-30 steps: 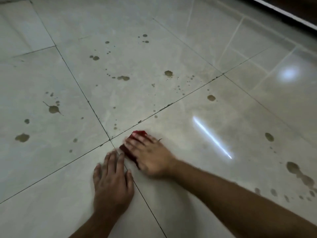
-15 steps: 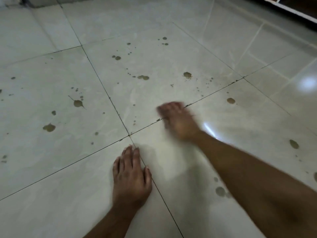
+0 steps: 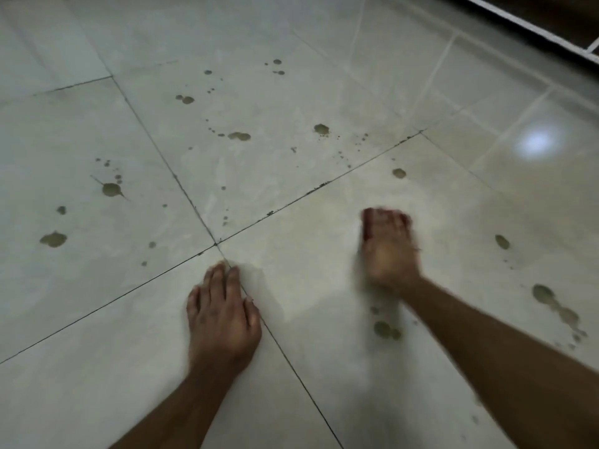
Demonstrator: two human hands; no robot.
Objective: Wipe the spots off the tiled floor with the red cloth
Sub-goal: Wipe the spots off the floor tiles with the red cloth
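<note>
The red cloth (image 3: 368,223) is pressed flat to the tiled floor (image 3: 324,319) beneath the right hand (image 3: 389,251), only a sliver of red being seen along the left edge and between the blurred fingers; the hand is spread over it rather than clenched, though the blur hides how firmly it is gripped. The left hand (image 3: 223,312) is laid open and empty on the floor beside the grout crossing (image 3: 215,244), grasping nothing and apparently serving as a prop. The nearest unwiped marks are found on three sides of the cloth: a small spot (image 3: 399,173) ahead of the fingertips, a pair of spots (image 3: 384,330) behind the wrist, and an oval spot (image 3: 502,242) off to the right, with a long smear (image 3: 554,304) farther right. All lie on the right hand's side, so that hand is judged the one to reach them. Compared with half a second ago, the right hand is seen to have swept rightward, away from the grout line, while the left hand has stayed planted.
</note>
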